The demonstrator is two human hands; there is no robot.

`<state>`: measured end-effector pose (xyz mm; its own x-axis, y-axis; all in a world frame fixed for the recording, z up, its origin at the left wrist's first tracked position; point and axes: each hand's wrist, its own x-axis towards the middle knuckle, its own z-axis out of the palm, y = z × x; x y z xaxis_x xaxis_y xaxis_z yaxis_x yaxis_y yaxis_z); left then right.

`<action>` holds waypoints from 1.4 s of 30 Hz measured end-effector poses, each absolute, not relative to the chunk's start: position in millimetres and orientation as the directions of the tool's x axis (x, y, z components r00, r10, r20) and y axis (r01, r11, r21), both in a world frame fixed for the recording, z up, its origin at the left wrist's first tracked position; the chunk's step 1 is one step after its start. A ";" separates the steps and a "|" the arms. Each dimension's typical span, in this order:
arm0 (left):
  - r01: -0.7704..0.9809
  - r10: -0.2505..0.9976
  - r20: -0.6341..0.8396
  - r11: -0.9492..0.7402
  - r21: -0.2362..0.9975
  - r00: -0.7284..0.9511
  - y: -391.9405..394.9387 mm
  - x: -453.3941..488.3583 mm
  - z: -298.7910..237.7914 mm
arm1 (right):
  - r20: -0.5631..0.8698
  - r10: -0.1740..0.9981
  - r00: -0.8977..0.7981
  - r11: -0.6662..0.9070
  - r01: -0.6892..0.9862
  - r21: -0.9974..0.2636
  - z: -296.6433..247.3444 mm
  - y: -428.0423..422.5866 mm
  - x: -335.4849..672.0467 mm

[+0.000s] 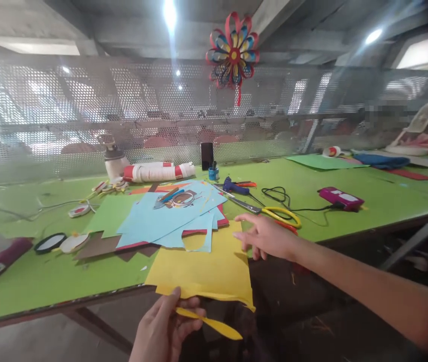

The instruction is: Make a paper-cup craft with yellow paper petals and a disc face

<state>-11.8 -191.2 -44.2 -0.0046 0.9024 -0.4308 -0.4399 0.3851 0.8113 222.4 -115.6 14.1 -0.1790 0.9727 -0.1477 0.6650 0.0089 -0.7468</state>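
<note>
Lengthwise, the yellow strip (224, 329) slants down-right from the left hand (170, 322).

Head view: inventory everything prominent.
Table: one, green, throughout.
Sheet: one, yellow, front.
Strip: one, yellow, front.
Papers: several, mixed colours, centre.
Scissors: count unclear, yellow-handled, right.
Glue gun: one, blue, centre.
Power strips: two, purple, left and right.
Phone: one, black, rear.
Cup stack: one, white and red, rear.
Bottle: one, white, rear left.
Jar: one, blue, rear.
Cloth: one, blue, far right.
Flower: one, multicoloured, above.
Panel: one, grey, behind table.
Left hand: one, bare, holding strip.
Right hand: one, bare, by sheet.
</note>
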 end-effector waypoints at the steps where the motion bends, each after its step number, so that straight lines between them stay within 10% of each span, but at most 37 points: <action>1: -0.442 0.906 -0.424 0.386 0.810 0.015 -190.8 -11.8 -43.7 | -0.139 0.976 -0.166 0.007 0.664 -0.748 11.8 -112.5 218.4; 10: -0.506 0.885 -0.465 0.402 0.763 0.001 -181.8 -11.2 -38.8 | 0.160 0.967 -0.200 0.254 0.832 -0.493 0.7 -91.7 196.0; 16: -0.528 0.833 -0.508 0.538 0.657 0.217 -180.3 -7.5 -38.9 | 0.282 0.718 -0.636 0.573 0.770 0.280 3.0 -72.0 177.7; 18: -0.525 0.832 -0.495 0.546 0.653 0.249 -180.3 -4.2 -36.5 | 0.249 0.688 -0.681 0.587 0.725 0.360 3.3 -56.7 173.8; 42: -0.714 0.893 -0.411 0.410 0.568 0.186 -119.1 3.4 -0.1 | 0.203 0.652 -0.730 0.657 0.678 0.329 45.1 -2.1 158.5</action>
